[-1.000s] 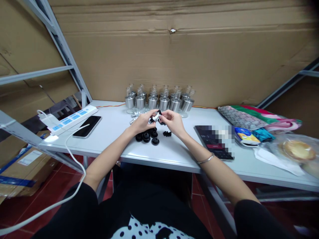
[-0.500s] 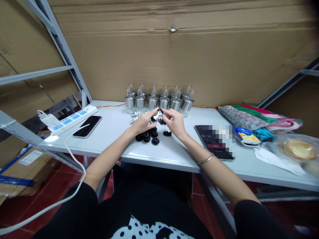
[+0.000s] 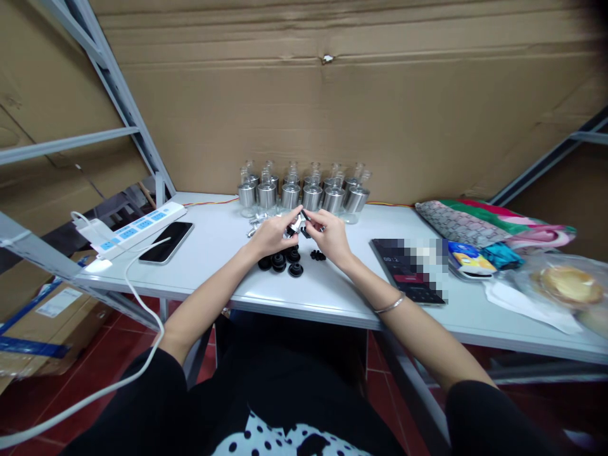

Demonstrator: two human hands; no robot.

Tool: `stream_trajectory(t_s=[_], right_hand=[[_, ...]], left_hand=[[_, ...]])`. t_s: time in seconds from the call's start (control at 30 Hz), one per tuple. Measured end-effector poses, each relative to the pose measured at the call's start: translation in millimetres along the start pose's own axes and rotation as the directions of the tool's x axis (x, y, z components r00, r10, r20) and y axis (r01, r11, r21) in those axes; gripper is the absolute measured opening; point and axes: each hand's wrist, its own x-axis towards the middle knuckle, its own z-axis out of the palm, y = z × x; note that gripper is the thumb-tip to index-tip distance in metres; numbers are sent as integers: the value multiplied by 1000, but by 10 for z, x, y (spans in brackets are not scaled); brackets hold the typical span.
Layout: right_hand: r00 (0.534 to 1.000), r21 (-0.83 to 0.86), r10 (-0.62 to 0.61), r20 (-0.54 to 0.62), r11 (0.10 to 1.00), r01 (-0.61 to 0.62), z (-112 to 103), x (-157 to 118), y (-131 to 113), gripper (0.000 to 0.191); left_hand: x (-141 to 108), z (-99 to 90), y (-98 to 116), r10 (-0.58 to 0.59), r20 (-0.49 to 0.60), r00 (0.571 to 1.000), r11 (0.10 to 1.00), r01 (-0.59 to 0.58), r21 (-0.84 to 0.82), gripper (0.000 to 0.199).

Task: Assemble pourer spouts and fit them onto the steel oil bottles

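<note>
My left hand (image 3: 275,234) grips a small silvery metal fitting (image 3: 297,223) between thumb and fingers. From the other side, my right hand (image 3: 330,236) pinches a small black piece (image 3: 304,215) against the fitting's upper end; its exact kind is too small to make out. Below my hands lie several round black stepped caps (image 3: 279,261) on the white table. A cluster of tiny black parts (image 3: 318,255) sits just under my right hand. More shiny metal fittings (image 3: 256,221) lie beyond my left hand, partly hidden by it.
Rows of glass bottles with metal sleeves (image 3: 291,192) stand against the cardboard. At left are a white power strip (image 3: 137,231) and a phone (image 3: 167,242) with a cable. A tablet (image 3: 403,269), folded cloth (image 3: 494,225) and a bagged pastry (image 3: 570,285) lie at right.
My right hand has shifted slightly left, closer to my left hand. Both hands keep their hold on the fitting and the black piece.
</note>
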Motion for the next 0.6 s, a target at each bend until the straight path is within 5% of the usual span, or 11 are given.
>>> stream_trajectory(t_s=[0.37,0.6], right_hand=[[999,16,-30,14,999,30,5,-6,7,28],[993,247,118,22,962,-120,17,-5,0,26]], left_hand=[[-1,-23,21,-24,-25,999,999,25,34,64],[7,-46,14,-45,-12,999,998,44,-38,61]])
